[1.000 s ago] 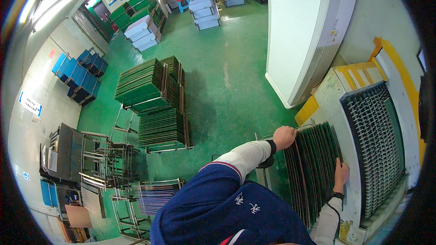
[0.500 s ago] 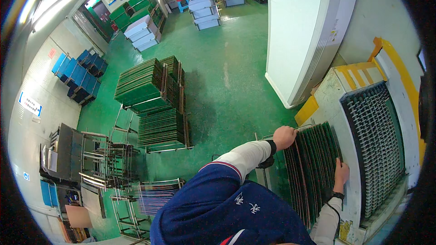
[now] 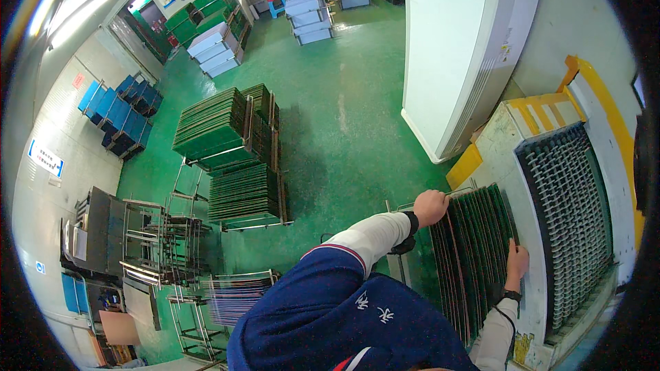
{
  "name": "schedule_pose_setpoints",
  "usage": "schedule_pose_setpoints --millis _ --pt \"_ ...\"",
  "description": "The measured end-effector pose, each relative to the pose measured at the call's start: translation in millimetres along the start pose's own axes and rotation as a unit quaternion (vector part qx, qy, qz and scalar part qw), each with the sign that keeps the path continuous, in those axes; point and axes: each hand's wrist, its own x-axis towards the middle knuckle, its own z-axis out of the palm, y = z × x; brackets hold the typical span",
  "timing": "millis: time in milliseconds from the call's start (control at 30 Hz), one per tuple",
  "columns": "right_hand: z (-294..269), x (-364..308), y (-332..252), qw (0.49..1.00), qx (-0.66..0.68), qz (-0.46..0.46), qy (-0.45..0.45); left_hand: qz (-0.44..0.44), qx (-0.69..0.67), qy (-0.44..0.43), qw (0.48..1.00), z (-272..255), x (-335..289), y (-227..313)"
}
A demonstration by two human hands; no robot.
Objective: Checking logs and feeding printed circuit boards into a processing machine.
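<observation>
A rack of thin green panels [image 3: 474,254] stands at my lower right, the panels upright in close rows with brownish edges. My left hand [image 3: 431,207] is closed at the rack's far left corner, its fingertips against the outermost panel edges. At the rack's right side is my right hand [image 3: 518,264], fingers curled against the panels and one finger pointing up along them. What lies under its palm is hidden. Just right of that hand is a white machine [image 3: 533,233] with a bed of small grey rollers [image 3: 570,227].
A tall white cabinet [image 3: 454,55] stands ahead. Racks of green panels [image 3: 213,124] are on the green floor to the left, near metal frames [image 3: 161,240] and a rack of pale panels [image 3: 237,295]. Light-blue bins [image 3: 306,7] are stacked at the back.
</observation>
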Motion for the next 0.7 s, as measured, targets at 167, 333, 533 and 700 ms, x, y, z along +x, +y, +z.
schedule_pose_setpoints --millis 167,333,533,700 --pt "-3 -2 -4 1.0 0.0 0.002 0.004 0.009 0.001 0.019 1.0 6 1 -5" --pt "0 0 1 1.0 -0.008 0.004 0.01 0.008 0.0 0.012 1.0 6 2 -3" --pt "0 -2 -1 1.0 -0.003 0.005 0.006 0.007 0.008 -0.009 1.0 4 2 -4" --pt "0 1 6 1.0 -0.015 0.023 -0.011 0.013 0.007 -0.026 1.0 4 5 -2"
